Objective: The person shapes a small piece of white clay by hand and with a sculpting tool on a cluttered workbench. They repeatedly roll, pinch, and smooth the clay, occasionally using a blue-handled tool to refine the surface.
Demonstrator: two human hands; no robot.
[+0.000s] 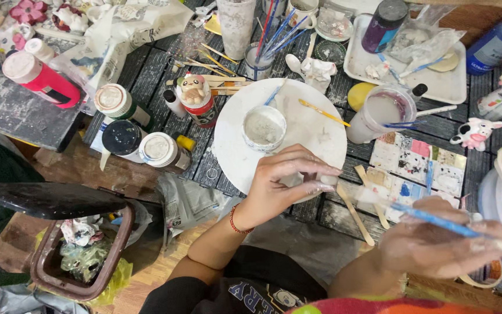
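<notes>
My left hand [286, 177] reaches over the near edge of a round white board [309, 131] and pinches a small white piece [327, 181] between its fingertips. A red bracelet circles that wrist. My right hand [437, 244], smeared with white, grips a thin blue-handled brush [431, 220] that points left over a paint-stained tile palette [416, 166]. On the board stand a small white cup of whitish paste [264, 127] and a yellow-handled brush [321, 111].
Paint bottles [140, 142] cluster left of the board, with a pink bottle [42, 78] farther left. A cup of cloudy water [382, 110], a white tray [454, 87], a jar of brushes [260, 58], wooden sticks [355, 215] and a small cow figurine [474, 132] surround it. An open bin [71, 232] stands lower left.
</notes>
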